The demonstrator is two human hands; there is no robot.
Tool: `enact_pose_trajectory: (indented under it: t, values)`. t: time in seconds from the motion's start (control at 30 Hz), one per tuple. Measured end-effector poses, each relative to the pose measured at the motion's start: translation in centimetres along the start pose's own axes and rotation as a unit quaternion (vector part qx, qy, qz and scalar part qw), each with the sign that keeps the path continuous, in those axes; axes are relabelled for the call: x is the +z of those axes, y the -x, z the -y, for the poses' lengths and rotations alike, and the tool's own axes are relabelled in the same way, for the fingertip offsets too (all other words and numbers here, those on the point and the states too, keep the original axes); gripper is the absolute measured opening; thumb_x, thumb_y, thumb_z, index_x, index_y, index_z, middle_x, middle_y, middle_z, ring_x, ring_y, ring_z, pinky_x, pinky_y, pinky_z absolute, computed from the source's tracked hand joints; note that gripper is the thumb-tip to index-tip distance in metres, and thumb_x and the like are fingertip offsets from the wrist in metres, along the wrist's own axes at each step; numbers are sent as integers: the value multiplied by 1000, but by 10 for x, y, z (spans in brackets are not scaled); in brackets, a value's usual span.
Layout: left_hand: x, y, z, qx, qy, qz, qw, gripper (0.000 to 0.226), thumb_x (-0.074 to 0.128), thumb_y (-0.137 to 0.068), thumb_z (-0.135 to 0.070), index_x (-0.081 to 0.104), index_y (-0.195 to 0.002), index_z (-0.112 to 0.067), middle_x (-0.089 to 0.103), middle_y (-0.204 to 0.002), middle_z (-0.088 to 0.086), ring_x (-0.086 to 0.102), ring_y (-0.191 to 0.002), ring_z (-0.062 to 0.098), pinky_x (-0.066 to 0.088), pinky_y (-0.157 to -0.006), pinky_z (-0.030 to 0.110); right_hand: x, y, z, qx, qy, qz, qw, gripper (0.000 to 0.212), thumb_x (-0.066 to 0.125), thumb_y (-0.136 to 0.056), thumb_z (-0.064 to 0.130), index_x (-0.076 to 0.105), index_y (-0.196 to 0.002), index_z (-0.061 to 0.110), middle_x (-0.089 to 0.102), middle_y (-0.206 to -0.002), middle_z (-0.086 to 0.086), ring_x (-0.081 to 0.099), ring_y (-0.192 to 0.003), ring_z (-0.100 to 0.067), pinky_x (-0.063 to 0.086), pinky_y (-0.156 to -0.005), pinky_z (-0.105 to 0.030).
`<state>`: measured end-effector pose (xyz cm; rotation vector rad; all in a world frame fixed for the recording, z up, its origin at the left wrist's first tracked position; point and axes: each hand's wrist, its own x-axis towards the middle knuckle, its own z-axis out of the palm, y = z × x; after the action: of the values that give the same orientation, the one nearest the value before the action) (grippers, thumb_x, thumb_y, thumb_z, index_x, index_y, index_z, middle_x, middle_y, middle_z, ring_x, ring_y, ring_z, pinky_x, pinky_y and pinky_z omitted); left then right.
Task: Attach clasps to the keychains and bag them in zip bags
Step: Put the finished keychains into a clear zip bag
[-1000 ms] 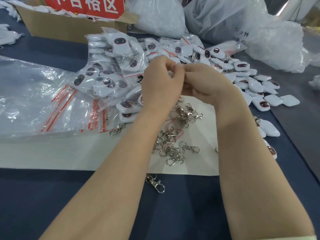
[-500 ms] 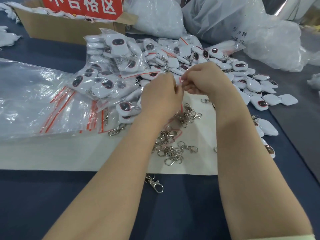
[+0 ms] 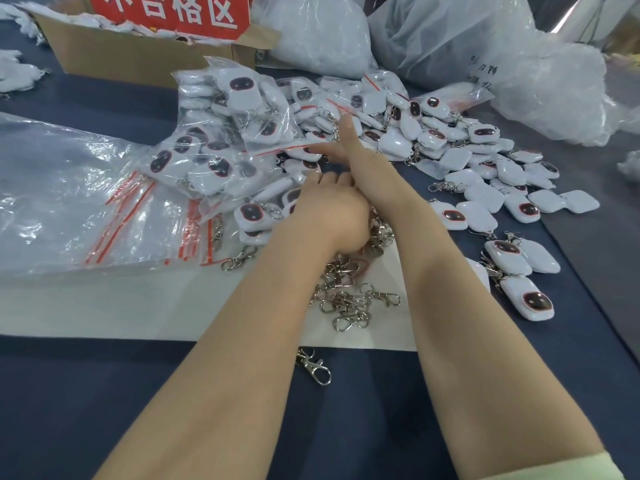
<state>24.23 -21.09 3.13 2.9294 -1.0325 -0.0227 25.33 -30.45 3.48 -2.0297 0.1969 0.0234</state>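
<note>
The right hand [image 3: 341, 150] reaches forward with fingers spread straight, its tips touching the heap of bagged keychains [image 3: 242, 133], gripping nothing that shows. The left hand [image 3: 329, 213] lies just behind it, under the right wrist, knuckles up; its fingers are hidden, so I cannot tell whether it holds anything. Judging by the heap, a good share is done, yet many loose keychains [image 3: 485, 188] lie to the right, clasps [image 3: 349, 299] wait between the forearms, and empty zip bags [image 3: 86, 202] lie stacked at the left of the counter [image 3: 104, 393]
</note>
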Motion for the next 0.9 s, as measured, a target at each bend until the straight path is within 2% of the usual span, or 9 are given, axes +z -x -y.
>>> enact_pose_trajectory:
  t: [0.07,0.2,0.27,0.33,0.43,0.57,0.73,0.8,0.9]
  values:
    - [-6,3,1,0,5,32,999,47,50,-93,-29,43,-137,-14,38,-141,11,32,-131,30,20,-110,41,2,1,-1,12,-26,15,999,66,15,-95,69,68,-117,37,65,-113,-1,53,-119,-10,33,-95,-22]
    - [-13,6,1,-2,-3,92,996,52,52,-93,-30,40,-141,-13,29,-149,13,23,-138,32,18,-113,43,4,3,2,47,-19,48,998,65,17,-94,70,73,-103,36,65,-122,-15,62,-103,-12,39,-76,-15]
    - [-14,6,2,-5,-9,111,994,55,52,-94,-34,37,-143,-13,24,-152,13,19,-141,32,14,-115,44,5,1,2,59,-12,56,997,67,19,-93,72,73,-103,35,69,-118,-6,60,-108,-10,37,-99,-23]
    - [-13,7,2,-5,-10,115,993,57,51,-94,-37,35,-144,-14,22,-153,13,18,-141,31,11,-115,43,7,-1,1,68,2,53,996,66,21,-92,73,74,-102,36,72,-109,5,54,-117,-10,21,-117,-34]
    - [-12,7,2,-4,-7,113,994,56,48,-95,-36,34,-145,-13,22,-153,14,18,-140,31,10,-115,43,8,-4,0,78,-5,50,996,66,24,-91,74,74,-101,32,72,-107,8,54,-117,-11,22,-117,-36]
    - [-12,7,2,0,2,114,993,51,48,-95,-32,39,-143,-16,20,-153,12,15,-140,32,9,-115,42,10,-6,-4,63,13,12,998,72,27,-92,71,76,-86,18,72,-92,11,62,-99,-7,28,-114,-34]
    - [-14,7,1,-6,-10,124,992,53,49,-95,-35,37,-143,-17,21,-153,12,19,-139,30,10,-115,40,12,-8,-3,43,13,33,998,61,27,-93,70,71,-72,33,66,-70,26,56,-110,-2,12,-121,-39]
    - [-13,7,1,-9,-18,127,992,53,48,-96,-35,35,-144,-17,21,-154,12,19,-139,30,10,-115,40,12,-9,-3,43,22,45,998,61,25,-94,70,70,-74,34,65,-76,26,53,-118,-5,9,-121,-40]
    - [-13,7,1,-11,-19,130,991,53,46,-97,-32,32,-146,-17,20,-153,13,18,-139,30,10,-115,40,13,-10,-5,47,31,53,997,62,21,-93,71,70,-95,33,64,-105,20,45,-130,-8,9,-121,-40]
